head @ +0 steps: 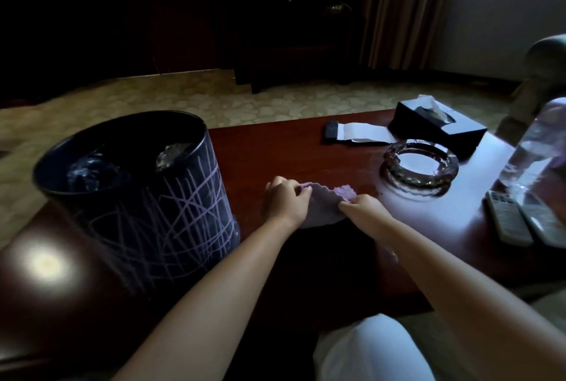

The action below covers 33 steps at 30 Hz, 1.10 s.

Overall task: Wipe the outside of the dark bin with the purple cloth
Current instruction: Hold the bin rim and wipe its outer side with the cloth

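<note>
The dark bin (171, 212), round with pale purple scribbled lines on its side, stands upright on the left part of the red-brown table (275, 147). A clear liner shows inside its rim. To its right the purple cloth (324, 206) is held stretched just above the table. My left hand (286, 201) pinches the cloth's left edge and my right hand (363, 207) pinches its right edge. Both hands are a short way from the bin and neither touches it.
A glass ashtray (419, 166) sits right of the cloth. Behind it lie a black tissue box (441, 126) and a dark remote on white paper (361, 134). Two light remotes (520, 216) and a clear bottle (536, 147) stand at the far right. Carpet lies beyond the table.
</note>
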### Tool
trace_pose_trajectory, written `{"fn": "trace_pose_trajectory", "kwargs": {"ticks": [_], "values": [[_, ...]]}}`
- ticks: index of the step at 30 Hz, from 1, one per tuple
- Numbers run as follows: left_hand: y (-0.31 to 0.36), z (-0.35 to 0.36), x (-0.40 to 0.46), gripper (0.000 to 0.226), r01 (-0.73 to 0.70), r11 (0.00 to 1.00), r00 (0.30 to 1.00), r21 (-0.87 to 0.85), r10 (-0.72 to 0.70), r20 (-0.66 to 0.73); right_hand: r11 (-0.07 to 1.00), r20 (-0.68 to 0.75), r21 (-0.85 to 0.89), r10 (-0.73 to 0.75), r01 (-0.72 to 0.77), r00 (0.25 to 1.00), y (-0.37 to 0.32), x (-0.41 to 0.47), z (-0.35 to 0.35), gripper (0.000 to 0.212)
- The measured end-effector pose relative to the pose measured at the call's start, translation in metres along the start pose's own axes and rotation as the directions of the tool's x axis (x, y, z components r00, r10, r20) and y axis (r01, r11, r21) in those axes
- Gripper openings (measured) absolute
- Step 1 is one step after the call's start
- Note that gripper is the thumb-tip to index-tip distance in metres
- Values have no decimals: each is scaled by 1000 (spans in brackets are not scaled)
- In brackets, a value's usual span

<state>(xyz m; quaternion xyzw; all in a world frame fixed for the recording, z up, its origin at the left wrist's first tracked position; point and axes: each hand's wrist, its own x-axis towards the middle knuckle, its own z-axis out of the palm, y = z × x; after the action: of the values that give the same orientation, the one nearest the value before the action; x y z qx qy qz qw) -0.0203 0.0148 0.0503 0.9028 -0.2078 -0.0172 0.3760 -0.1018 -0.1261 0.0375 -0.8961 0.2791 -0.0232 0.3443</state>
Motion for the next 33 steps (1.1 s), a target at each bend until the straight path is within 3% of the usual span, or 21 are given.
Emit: {"fn": "trace_pose_trajectory", "kwargs": {"ticks": [2, 6, 10, 16, 21, 26, 30, 33], "values": [[6, -15, -8, 26, -17, 996, 1000, -83, 18, 12, 994, -56, 107, -11, 17, 998, -11, -8, -6, 34], [12, -41, -28, 26, -26, 987, 998, -156, 17, -55, 982, -135, 148, -95, 115, 986, -33, -24, -12, 40], [9, -63, -49, 24, -54, 988, 993, -146, 38, -109, 971, -74, 198, -124, 136, 990, -58, -46, -12, 26], [3, -96, -80, 23, -91, 964, 982, -248, 46, -181, 909, -10, 408, -95, 91, 995, -88, -86, -3, 20], [-16, -121, -109, 28, -89, 934, 974, -346, 9, -225, 934, 72, 337, -147, 115, 986, -98, -113, 4, 21], [-48, -146, -134, 26, -49, 963, 968, -264, -20, -251, 966, 205, 190, -214, 175, 955, -117, -134, 11, 15], [-65, -166, -150, 15, -37, 982, 935, -183, -31, -354, 937, 28, 184, -306, 296, 951, -137, -139, 31, 5], [-68, -172, -158, 12, -66, 975, 929, -211, -17, -369, 905, -103, 250, -327, 343, 939, -145, -142, 42, 9]]}}
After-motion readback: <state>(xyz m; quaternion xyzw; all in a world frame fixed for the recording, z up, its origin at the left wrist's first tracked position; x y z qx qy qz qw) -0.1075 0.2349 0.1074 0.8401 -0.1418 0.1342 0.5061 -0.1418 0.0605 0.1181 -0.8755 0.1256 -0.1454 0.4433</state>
